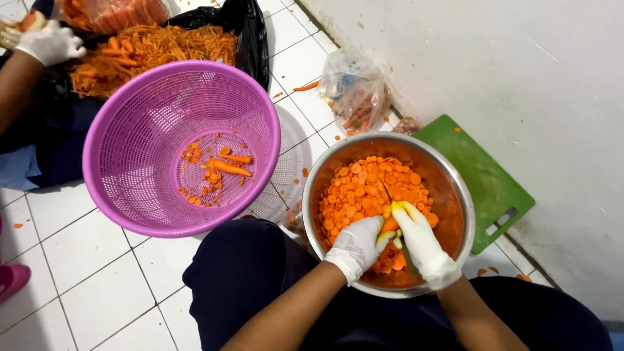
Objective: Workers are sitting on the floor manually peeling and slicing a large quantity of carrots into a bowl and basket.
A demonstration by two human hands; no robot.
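left hand [356, 246] grips carrot [390, 224] | right hand [422, 244] grips knife [389, 195] | steel bowl [455, 175] mostly full of slices | purple basket [117, 123] nearly empty, floor

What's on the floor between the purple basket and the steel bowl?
Head view: mostly bare white tile with a small carrot scrap between purple basket and steel bowl.

Probably a kitchen work area: white tiled floor [97, 273], heaped carrot peelings [149, 49], green cutting board [481, 175].
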